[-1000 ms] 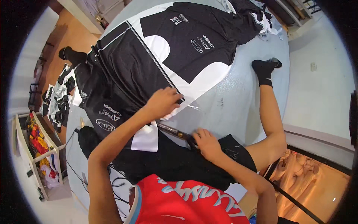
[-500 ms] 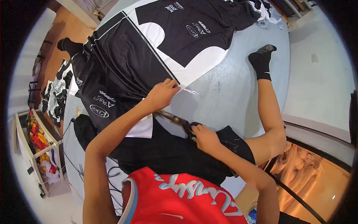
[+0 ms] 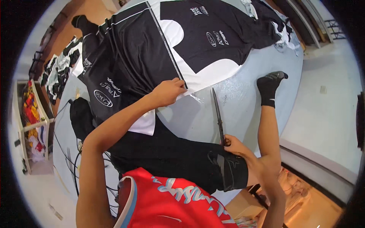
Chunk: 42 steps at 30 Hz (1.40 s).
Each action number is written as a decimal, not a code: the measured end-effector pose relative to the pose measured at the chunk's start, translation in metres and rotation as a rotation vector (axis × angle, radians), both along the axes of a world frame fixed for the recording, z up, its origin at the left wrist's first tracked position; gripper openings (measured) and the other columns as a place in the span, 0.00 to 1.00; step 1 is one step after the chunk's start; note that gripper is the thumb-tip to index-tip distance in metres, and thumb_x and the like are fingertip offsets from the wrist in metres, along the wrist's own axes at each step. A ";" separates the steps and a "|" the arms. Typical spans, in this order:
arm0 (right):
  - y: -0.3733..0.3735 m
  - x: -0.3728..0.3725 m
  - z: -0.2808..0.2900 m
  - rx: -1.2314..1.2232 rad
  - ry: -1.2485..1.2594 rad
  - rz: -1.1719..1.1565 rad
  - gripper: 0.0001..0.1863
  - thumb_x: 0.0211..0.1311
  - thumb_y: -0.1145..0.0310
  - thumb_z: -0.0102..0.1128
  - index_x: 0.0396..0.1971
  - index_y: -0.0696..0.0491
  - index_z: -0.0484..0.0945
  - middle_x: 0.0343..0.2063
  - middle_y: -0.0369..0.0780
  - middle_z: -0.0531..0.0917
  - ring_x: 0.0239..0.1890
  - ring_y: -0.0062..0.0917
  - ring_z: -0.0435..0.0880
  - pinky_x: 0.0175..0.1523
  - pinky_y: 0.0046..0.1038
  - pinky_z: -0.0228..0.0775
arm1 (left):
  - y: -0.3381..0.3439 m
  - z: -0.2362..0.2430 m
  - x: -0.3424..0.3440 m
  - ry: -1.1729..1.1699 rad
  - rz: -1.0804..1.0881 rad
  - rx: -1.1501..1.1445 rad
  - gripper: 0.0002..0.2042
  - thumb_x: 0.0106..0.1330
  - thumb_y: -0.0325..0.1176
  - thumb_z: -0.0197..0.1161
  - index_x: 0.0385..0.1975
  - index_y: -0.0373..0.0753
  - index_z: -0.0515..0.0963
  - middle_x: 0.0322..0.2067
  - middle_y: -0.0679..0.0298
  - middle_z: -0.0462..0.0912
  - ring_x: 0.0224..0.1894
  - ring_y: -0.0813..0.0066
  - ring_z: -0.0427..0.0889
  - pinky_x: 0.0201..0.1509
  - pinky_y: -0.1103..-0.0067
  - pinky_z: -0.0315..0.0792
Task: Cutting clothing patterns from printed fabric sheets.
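My left hand (image 3: 170, 91) pinches the lower end of a taped edge on black fabric with printed logos (image 3: 121, 53), where it meets a white border (image 3: 216, 72). My right hand (image 3: 234, 146) grips the handles of long dark scissors (image 3: 218, 116), their blades pointing up and away from me over the grey table (image 3: 243, 117). The scissor tips are near the white edge but apart from it. The handles are partly hidden by my fingers.
My legs in black shorts and socks lie across the table, around the fabric. Cables (image 3: 70, 159) run by my left side. Black-and-white cloth pieces (image 3: 61, 68) are piled at the far left, above a pale rack of coloured fabric (image 3: 32, 117). More bunched cloth (image 3: 281, 34) lies at the back right.
My right hand has lifted the scissors and moved right, turning them from lying leftward to pointing upward. My left hand stays at the fabric's edge, slightly higher in view.
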State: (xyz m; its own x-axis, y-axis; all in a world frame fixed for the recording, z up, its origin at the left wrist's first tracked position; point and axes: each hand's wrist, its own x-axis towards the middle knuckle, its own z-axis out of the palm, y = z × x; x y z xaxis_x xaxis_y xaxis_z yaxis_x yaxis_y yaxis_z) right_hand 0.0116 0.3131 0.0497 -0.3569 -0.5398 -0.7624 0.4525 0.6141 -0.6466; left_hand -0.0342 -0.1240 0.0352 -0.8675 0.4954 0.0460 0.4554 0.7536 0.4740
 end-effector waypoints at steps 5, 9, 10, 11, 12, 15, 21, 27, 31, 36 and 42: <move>-0.012 0.002 -0.005 -0.077 -0.157 -0.022 0.13 0.59 0.79 0.65 0.43 0.56 0.77 0.34 0.31 0.78 0.39 0.16 0.74 0.48 0.23 0.69 | 0.000 0.001 -0.001 0.019 0.003 0.000 0.18 0.58 0.24 0.62 0.51 0.39 0.83 0.43 0.60 0.78 0.48 0.60 0.78 0.50 0.69 0.79; -0.030 0.003 -0.005 -0.090 -0.059 0.042 0.08 0.64 0.71 0.68 0.35 0.52 0.74 0.31 0.27 0.73 0.36 0.12 0.70 0.43 0.21 0.64 | 0.001 0.002 0.005 -0.049 0.033 0.025 0.19 0.60 0.24 0.63 0.53 0.38 0.82 0.45 0.59 0.78 0.51 0.59 0.78 0.51 0.68 0.79; -0.035 0.002 -0.006 -0.066 -0.043 0.040 0.08 0.65 0.70 0.67 0.35 0.52 0.74 0.30 0.27 0.72 0.35 0.12 0.69 0.42 0.21 0.63 | 0.003 0.002 0.008 -0.056 0.048 0.042 0.19 0.61 0.25 0.63 0.53 0.37 0.82 0.46 0.59 0.78 0.52 0.59 0.78 0.52 0.68 0.79; -0.041 0.000 -0.008 -0.089 -0.046 0.031 0.08 0.66 0.70 0.66 0.34 0.51 0.74 0.30 0.26 0.72 0.35 0.12 0.69 0.42 0.21 0.62 | 0.004 0.002 0.010 -0.062 0.066 0.057 0.19 0.61 0.25 0.63 0.54 0.37 0.82 0.46 0.59 0.78 0.53 0.59 0.78 0.52 0.68 0.79; -0.047 -0.002 -0.010 -0.049 -0.030 0.044 0.08 0.65 0.70 0.67 0.34 0.53 0.75 0.30 0.27 0.74 0.36 0.13 0.70 0.43 0.22 0.64 | 0.005 0.002 0.012 -0.048 0.068 0.062 0.20 0.61 0.25 0.63 0.55 0.37 0.81 0.47 0.58 0.78 0.53 0.59 0.77 0.53 0.68 0.79; -0.063 -0.006 -0.014 -0.041 -0.044 0.010 0.10 0.64 0.68 0.70 0.35 0.55 0.78 0.31 0.29 0.77 0.37 0.15 0.73 0.45 0.24 0.68 | 0.008 0.002 0.015 -0.019 0.065 0.052 0.21 0.61 0.25 0.64 0.57 0.37 0.80 0.48 0.57 0.78 0.55 0.58 0.77 0.54 0.69 0.79; -0.078 -0.004 -0.014 0.055 0.080 -0.031 0.16 0.64 0.58 0.74 0.30 0.55 0.80 0.26 0.28 0.78 0.31 0.14 0.73 0.38 0.24 0.69 | 0.011 0.002 0.014 -0.035 0.068 0.018 0.21 0.62 0.25 0.63 0.58 0.37 0.79 0.48 0.57 0.77 0.54 0.58 0.77 0.54 0.69 0.78; -0.081 -0.002 -0.019 0.006 0.086 -0.123 0.20 0.62 0.55 0.76 0.26 0.56 0.81 0.23 0.27 0.77 0.27 0.12 0.72 0.33 0.23 0.67 | 0.011 0.006 0.015 -0.012 0.074 0.027 0.21 0.63 0.25 0.62 0.58 0.37 0.79 0.47 0.57 0.77 0.53 0.59 0.77 0.55 0.69 0.77; -0.078 -0.009 -0.012 0.052 0.069 -0.087 0.18 0.62 0.57 0.77 0.28 0.56 0.82 0.25 0.28 0.80 0.29 0.13 0.75 0.36 0.22 0.69 | 0.010 0.003 0.016 0.011 0.059 0.010 0.21 0.61 0.24 0.61 0.56 0.36 0.80 0.47 0.57 0.77 0.53 0.59 0.77 0.54 0.69 0.77; -0.072 -0.050 0.002 0.009 -0.116 0.193 0.13 0.65 0.64 0.73 0.43 0.55 0.82 0.35 0.32 0.85 0.42 0.16 0.81 0.52 0.23 0.72 | 0.005 -0.008 0.019 0.008 0.054 0.033 0.21 0.59 0.24 0.62 0.54 0.35 0.82 0.46 0.57 0.77 0.53 0.58 0.76 0.54 0.69 0.77; -0.059 -0.095 0.007 -0.018 -0.091 0.276 0.19 0.63 0.61 0.75 0.46 0.56 0.81 0.33 0.35 0.84 0.38 0.20 0.82 0.47 0.26 0.74 | 0.022 0.014 0.024 0.038 0.095 0.005 0.22 0.61 0.28 0.63 0.57 0.34 0.79 0.50 0.53 0.77 0.55 0.56 0.78 0.57 0.65 0.77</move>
State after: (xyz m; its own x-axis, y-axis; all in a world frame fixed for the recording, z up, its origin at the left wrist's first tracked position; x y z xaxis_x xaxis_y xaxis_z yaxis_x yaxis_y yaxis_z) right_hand -0.0831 0.2539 0.0564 -0.1248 -0.6210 -0.7738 0.3266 0.7108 -0.6230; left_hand -0.0104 -0.1019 0.0492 -0.9081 0.4105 0.0825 0.3999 0.7919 0.4615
